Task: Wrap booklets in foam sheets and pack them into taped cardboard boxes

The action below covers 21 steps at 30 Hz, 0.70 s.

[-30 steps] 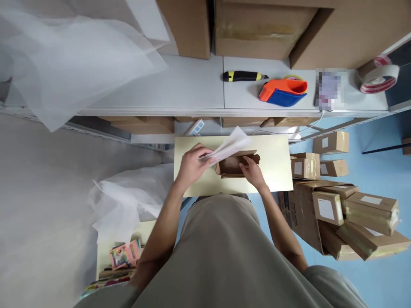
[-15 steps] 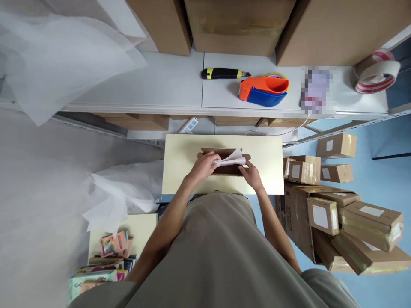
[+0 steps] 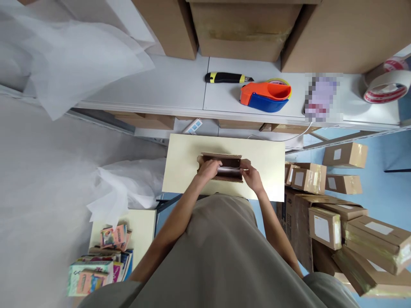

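A small open cardboard box (image 3: 224, 156) lies on a pale yellow board (image 3: 266, 158) in front of me. White wrapping paper (image 3: 228, 171) sits inside the box, mostly pushed down. My left hand (image 3: 208, 169) curls over the box's left end, its fingers pressing the paper in. At the box's right end, my right hand (image 3: 252, 176) grips the wall and flap with its fingers closed.
A white shelf (image 3: 180, 85) behind holds a yellow-black utility knife (image 3: 226, 78), an orange-blue tape dispenser (image 3: 266, 93) and tape rolls (image 3: 385, 83), under big cartons. Taped parcels (image 3: 346, 205) pile at the right. White foam sheets (image 3: 125, 188) and books (image 3: 102, 261) lie left.
The white paper, held up above the box by my left hand a second ago, has gone down into the box. Both hands have closed in on the box's ends.
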Motion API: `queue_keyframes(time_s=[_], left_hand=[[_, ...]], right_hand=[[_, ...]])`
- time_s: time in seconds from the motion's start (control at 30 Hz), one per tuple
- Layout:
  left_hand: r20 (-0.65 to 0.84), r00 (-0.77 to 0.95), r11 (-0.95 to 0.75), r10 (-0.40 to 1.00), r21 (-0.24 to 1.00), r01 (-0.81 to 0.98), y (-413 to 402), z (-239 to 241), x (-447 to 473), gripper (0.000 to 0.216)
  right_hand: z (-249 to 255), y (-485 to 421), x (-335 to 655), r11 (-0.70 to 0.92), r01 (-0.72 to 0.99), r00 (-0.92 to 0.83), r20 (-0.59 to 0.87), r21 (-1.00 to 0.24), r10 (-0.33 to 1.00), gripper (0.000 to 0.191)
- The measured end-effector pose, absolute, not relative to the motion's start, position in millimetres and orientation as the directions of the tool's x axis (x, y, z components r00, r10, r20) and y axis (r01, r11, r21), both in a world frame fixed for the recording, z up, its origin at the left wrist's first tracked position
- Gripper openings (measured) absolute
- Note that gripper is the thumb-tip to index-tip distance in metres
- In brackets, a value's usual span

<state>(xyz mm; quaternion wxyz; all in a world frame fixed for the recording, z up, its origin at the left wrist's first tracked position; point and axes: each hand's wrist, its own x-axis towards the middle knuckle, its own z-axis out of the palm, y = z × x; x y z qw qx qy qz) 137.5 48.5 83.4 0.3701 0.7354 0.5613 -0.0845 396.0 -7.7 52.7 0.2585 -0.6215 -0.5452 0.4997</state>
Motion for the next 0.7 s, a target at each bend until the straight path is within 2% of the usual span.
queue_keyframes(time_s=[0.1,0.2,0.33,0.43,0.53,0.7], left_hand=[[-0.458,0.343,-0.097,0.820,0.479,0.872,37,87,131,0.043],[-0.326,0.275,-0.069,0.904,0.524,0.849,19,95,112,0.034],[-0.115,-0.035,0.093,0.993,0.554,0.827,-3,96,80,0.026],[-0.163,-0.220,0.274,0.962,0.598,0.753,-13,84,63,0.037],[-0.262,-0.187,0.318,0.947,0.674,0.666,-16,68,59,0.037],[-0.257,0.023,0.194,0.966,0.783,0.592,-18,53,71,0.037]], right_hand=[[57,-10,399,-0.246,0.385,-0.049,-0.286,-0.889,0.957,0.040],[61,-15,405,-0.305,0.393,0.105,-0.287,-0.867,0.952,0.049],[64,-20,413,-0.371,0.430,0.253,-0.285,-0.823,0.925,0.061],[65,-21,410,-0.359,0.408,0.240,-0.281,-0.839,0.929,0.069],[68,-20,397,-0.333,0.397,0.171,-0.287,-0.855,0.942,0.068],[71,-16,372,-0.269,0.408,-0.015,-0.301,-0.873,0.953,0.057]])
